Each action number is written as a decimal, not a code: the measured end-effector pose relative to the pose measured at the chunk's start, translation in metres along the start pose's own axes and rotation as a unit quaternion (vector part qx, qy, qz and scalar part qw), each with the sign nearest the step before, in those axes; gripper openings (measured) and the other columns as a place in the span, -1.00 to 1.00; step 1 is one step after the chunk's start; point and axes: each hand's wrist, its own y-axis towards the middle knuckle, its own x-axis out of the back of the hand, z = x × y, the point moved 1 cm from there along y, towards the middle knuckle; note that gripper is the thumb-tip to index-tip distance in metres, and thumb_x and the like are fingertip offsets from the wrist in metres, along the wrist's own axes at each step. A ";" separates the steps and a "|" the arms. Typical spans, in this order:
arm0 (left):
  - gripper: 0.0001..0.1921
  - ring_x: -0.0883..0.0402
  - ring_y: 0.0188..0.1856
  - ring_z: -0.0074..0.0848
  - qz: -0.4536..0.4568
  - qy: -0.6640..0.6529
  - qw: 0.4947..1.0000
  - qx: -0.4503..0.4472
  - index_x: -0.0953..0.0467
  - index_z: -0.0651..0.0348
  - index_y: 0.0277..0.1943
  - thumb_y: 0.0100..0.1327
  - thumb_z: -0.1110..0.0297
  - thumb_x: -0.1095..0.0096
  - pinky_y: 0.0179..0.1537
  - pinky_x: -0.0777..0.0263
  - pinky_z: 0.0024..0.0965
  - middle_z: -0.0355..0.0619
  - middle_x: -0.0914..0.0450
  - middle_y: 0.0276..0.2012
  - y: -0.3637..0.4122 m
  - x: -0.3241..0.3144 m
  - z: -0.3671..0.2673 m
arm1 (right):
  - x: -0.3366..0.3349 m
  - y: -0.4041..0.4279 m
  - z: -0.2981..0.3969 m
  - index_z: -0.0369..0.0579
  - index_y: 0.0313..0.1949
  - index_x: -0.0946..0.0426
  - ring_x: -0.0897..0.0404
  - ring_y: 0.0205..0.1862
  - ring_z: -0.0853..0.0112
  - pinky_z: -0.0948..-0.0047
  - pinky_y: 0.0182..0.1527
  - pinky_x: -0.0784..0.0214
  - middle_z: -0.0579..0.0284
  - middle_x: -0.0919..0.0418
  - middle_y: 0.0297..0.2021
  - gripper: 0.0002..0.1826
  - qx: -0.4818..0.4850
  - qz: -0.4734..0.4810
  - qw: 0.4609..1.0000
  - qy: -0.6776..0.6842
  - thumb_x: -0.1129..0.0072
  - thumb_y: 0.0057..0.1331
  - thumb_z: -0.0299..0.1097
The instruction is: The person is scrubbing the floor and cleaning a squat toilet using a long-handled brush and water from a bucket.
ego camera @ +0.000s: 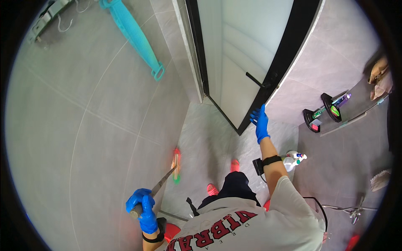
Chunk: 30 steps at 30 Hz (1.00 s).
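Observation:
My left hand (143, 207), in a blue glove, is wrapped around the upper end of a broom's long handle (161, 182). The handle slants down to the red and green broom head (176, 166), which is at floor level beside the left wall. My right hand (260, 124), also gloved in blue, reaches forward to the free edge of a door with a black frame and frosted glass panel (238, 62). Its fingers are spread over the black frame low in the view, beneath the black door handle (255, 80). Whether the palm presses on the edge is not clear.
A turquoise back-scrubber strap (135, 37) hangs on the left wall. Black corner shelves (331, 108) carry toiletries at the right. White cleaning bottles (290, 161) stand on the grey tile floor (207, 135) beyond my right arm. A shower mixer (355, 211) juts from the wall.

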 end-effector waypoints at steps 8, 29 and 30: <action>-0.87 -0.18 -0.71 -0.63 -0.135 0.062 0.984 0.099 -0.25 0.23 -0.61 -0.01 0.54 0.02 -0.57 -0.18 -0.53 -0.23 -0.22 -0.79 0.104 -0.069 0.012 | -0.064 0.063 0.071 -0.07 0.00 -0.17 -0.25 -0.01 0.41 0.41 -0.04 -0.08 0.12 -0.26 -0.05 -0.58 0.115 0.037 0.969 0.214 0.22 0.20 -0.13; -0.65 -0.01 -0.79 -0.64 -0.059 -0.175 0.982 -0.042 -0.09 0.07 -0.68 0.19 0.23 0.14 -0.50 -0.13 -0.46 -0.30 -0.03 -0.82 0.272 -0.179 0.058 | -0.003 0.262 0.156 -0.28 -0.26 -0.34 -0.42 -0.22 0.31 0.49 -0.22 -0.30 0.06 -0.40 -0.28 -0.71 0.122 0.048 0.972 0.197 0.14 0.12 -0.31; -0.64 0.00 -0.78 -0.64 -0.079 -0.223 0.971 -0.022 -0.08 0.07 -0.68 0.20 0.19 0.17 -0.50 -0.13 -0.45 -0.31 -0.02 -0.81 0.274 -0.181 0.062 | -0.005 0.264 0.160 -0.26 -0.23 -0.34 -0.42 -0.23 0.33 0.48 -0.21 -0.28 0.08 -0.40 -0.28 -0.69 0.133 0.050 0.970 0.199 0.14 0.14 -0.26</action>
